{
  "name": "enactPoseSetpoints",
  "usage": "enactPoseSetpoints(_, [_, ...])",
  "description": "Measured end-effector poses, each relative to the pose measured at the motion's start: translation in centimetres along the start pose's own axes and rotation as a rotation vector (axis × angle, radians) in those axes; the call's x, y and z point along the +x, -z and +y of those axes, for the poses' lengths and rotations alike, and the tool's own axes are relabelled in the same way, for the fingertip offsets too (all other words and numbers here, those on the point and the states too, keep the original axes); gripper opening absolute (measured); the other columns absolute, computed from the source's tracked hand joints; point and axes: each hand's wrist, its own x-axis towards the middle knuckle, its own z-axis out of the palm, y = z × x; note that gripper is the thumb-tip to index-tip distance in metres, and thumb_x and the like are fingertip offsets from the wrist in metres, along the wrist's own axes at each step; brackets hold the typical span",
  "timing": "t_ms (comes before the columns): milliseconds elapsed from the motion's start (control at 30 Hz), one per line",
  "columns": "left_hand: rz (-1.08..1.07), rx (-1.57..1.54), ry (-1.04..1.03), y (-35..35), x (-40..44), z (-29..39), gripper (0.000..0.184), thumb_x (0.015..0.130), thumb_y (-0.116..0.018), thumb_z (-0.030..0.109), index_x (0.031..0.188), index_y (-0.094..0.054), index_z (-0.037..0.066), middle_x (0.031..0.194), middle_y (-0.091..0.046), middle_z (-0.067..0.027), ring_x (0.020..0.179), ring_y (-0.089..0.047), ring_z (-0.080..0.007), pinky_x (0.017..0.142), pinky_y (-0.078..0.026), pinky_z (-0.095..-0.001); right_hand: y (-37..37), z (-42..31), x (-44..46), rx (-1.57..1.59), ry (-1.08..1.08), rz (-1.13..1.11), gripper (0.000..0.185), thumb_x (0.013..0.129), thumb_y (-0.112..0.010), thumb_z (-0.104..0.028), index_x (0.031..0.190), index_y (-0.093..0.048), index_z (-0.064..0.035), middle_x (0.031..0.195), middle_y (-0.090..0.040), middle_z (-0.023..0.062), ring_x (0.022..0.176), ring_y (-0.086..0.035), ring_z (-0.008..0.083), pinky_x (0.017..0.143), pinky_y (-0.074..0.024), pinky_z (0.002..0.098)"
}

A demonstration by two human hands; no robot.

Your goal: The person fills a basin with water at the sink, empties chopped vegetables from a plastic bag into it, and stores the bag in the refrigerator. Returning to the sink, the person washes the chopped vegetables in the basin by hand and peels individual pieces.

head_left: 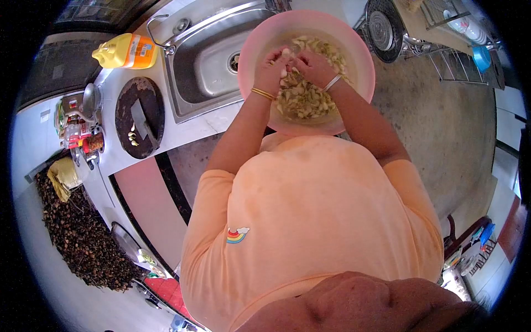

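A large pink basin [362,61] holds cloudy water and many small pale yellow-green pieces [304,102], too small to name surely. My left hand [269,72], with gold bangles at the wrist, is inside the basin, its fingers curled around some pale pieces. Close beside it, my right hand [316,69], wearing a silver bangle, is curled too, its fingertips meeting the left ones. What the right fingers grip is hidden.
Left of the basin is a steel sink [207,66]. A round chopping board [128,102] carries a cleaver [139,116] and several garlic cloves [133,135]. A yellow jug [127,51] stands behind. A black pan [383,30] hangs at upper right.
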Motion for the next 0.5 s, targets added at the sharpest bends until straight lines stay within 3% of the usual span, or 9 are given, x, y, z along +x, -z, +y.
enactPoseSetpoints(33, [0.017,-0.264,0.058,0.1,0.1,0.0,0.032,0.085,-0.060,0.013,0.116,-0.056,0.008,0.088,-0.060,-0.0065,0.069,-0.054,-0.0114,0.053,-0.043,-0.0221,-0.2,0.2,0.1,0.000,0.001,0.000,0.026,0.086,-0.051,-0.027,0.088,-0.059,-0.0017,0.079,-0.064,0.0163,0.074,-0.062,0.0326,0.070,-0.0490,0.0401])
enactPoseSetpoints(67, [0.017,-0.264,0.057,0.4,0.3,0.1,0.032,0.085,-0.060,0.013,0.116,-0.056,0.008,0.088,-0.060,-0.0065,0.069,-0.054,-0.0114,0.053,-0.043,-0.0221,-0.5,0.5,0.2,-0.150,0.026,-0.089,0.027,0.087,-0.049,-0.026,0.087,-0.059,-0.0018,0.081,-0.064,0.0175,0.078,-0.062,0.0344,0.072,-0.0489,0.0414])
enactPoseSetpoints(133, [-0.074,-0.610,0.200,1.2,0.5,0.4,0.034,0.088,-0.054,0.013,0.121,-0.050,0.010,0.088,-0.056,-0.0071,0.067,-0.052,-0.0148,0.050,-0.043,-0.0237,-0.8,0.6,-0.2,-0.301,0.054,-0.179,0.027,0.088,-0.047,-0.026,0.086,-0.059,-0.0020,0.083,-0.063,0.0187,0.082,-0.062,0.0362,0.075,-0.0487,0.0427])
enactPoseSetpoints(233, [-0.139,-0.701,0.213,1.4,0.5,0.3,0.031,0.089,-0.050,0.017,0.119,-0.052,0.010,0.090,-0.056,-0.0081,0.068,-0.052,-0.0156,0.051,-0.043,-0.0238,-2.1,1.1,-1.2,-0.274,0.105,-0.140,0.029,0.090,-0.043,-0.027,0.090,-0.061,-0.0037,0.087,-0.063,0.0191,0.088,-0.062,0.0359,0.076,-0.0488,0.0441])
enactPoseSetpoints(300, [-0.160,-0.752,0.223,1.4,0.4,0.3,0.031,0.088,-0.051,0.018,0.119,-0.053,0.010,0.092,-0.056,-0.0086,0.070,-0.052,-0.0163,0.051,-0.043,-0.0241,-4.6,3.2,-1.0,-0.523,0.122,-0.356,0.026,0.089,-0.045,-0.023,0.095,-0.063,-0.0059,0.090,-0.063,0.0194,0.090,-0.062,0.0361,0.077,-0.0488,0.0446])
enactPoseSetpoints(433, [-0.133,-0.810,0.264,1.4,0.3,0.8,0.032,0.087,-0.053,0.021,0.117,-0.055,0.009,0.095,-0.059,-0.0106,0.074,-0.055,-0.0192,0.052,-0.045,-0.0260,-3.4,0.9,-0.9,-0.566,0.116,-0.401,0.024,0.085,-0.048,-0.020,0.099,-0.063,-0.0062,0.093,-0.064,0.0187,0.090,-0.062,0.0350,0.078,-0.0489,0.0453])
enactPoseSetpoints(500, [-0.159,-0.828,0.268,1.7,0.4,0.4,0.031,0.087,-0.053,0.022,0.116,-0.056,0.010,0.096,-0.060,-0.0114,0.076,-0.056,-0.0211,0.053,-0.046,-0.0269,-2.1,-0.3,-0.9,-0.315,-0.064,-0.286,0.025,0.082,-0.051,-0.018,0.101,-0.063,-0.0056,0.094,-0.064,0.0182,0.090,-0.063,0.0343,0.079,-0.0490,0.0454])
